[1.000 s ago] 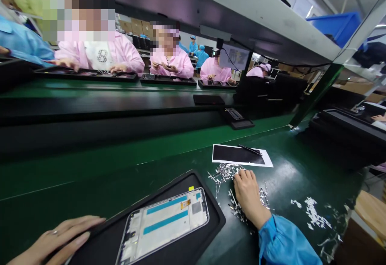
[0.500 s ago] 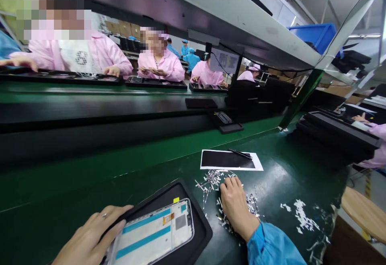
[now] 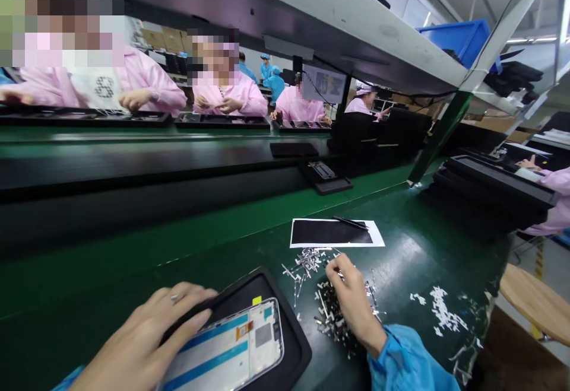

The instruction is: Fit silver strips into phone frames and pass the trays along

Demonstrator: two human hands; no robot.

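My left hand [image 3: 146,331], with a ring on one finger, grips the near-left edge of a black tray [image 3: 291,346]. Its thumb lies over the side of the tray, by a phone frame [image 3: 227,352]. That frame rests in the tray, silvery inside with blue strips, an orange flex cable and a yellow tab. Over a heap of small dark and silvery parts [image 3: 332,314] is my right hand [image 3: 354,299], blue-sleeved, its thumb and fingertips pinched together. Whatever may be between them is too small to make out.
Beyond the heap lie more small parts [image 3: 309,260] and a white-edged black sheet [image 3: 329,232] with tweezers [image 3: 351,223]. White scraps [image 3: 440,314] lie right. Black trays [image 3: 494,195] are stacked behind. A shelf [image 3: 312,29] hangs overhead; co-workers in pink sit opposite.
My right hand has risen a little from the heap and its fingers have drawn into a pinch, uncovering more parts. My left hand has slid forward along the tray's edge.
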